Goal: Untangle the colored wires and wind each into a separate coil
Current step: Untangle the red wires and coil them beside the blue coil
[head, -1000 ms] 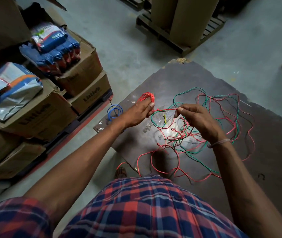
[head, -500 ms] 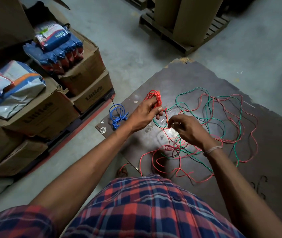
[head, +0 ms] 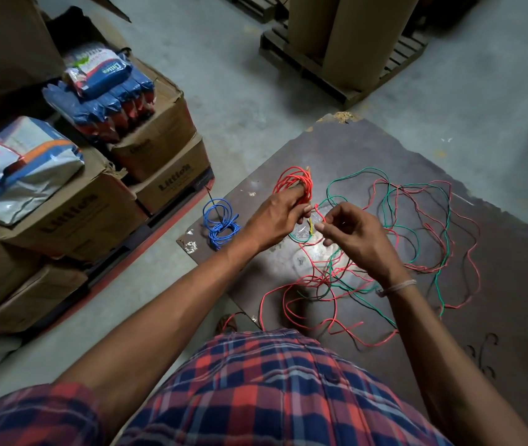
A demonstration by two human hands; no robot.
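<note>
Red plastic-coated wire (head: pixel 346 336) lies in loose loops on a dark brown board (head: pixel 497 239) set on the grey concrete floor (head: pixel 230 78), crossed and mixed with a thin green wire (head: pixel 446 239) that runs through the same heap. Part of the red wire is already gathered into a small red coil (head: pixel 293 181), which the left hand (head: pixel 275 220) grips with curled fingers, the loops standing up above the knuckles. The right hand (head: pixel 352 233) is just beside it, thumb and forefinger pinching the red strand that leads away from the coil; its other fingers are loosely bent. A short yellow piece (head: pixel 310 225) shows between the two hands, too small to tell what it is. A finished blue wire coil (head: pixel 220 225) rests near the left corner of the board, apart from the tangle. To the left, stacked brown cardboard boxes (head: pixel 72 214) carry blue and white printed bags (head: pixel 101 82). A wooden pallet (head: pixel 330 72) bearing tall brown cardboard rolls (head: pixel 352 37) stands further off. A red and blue checked shirt (head: pixel 256 391) fills the bottom.
</note>
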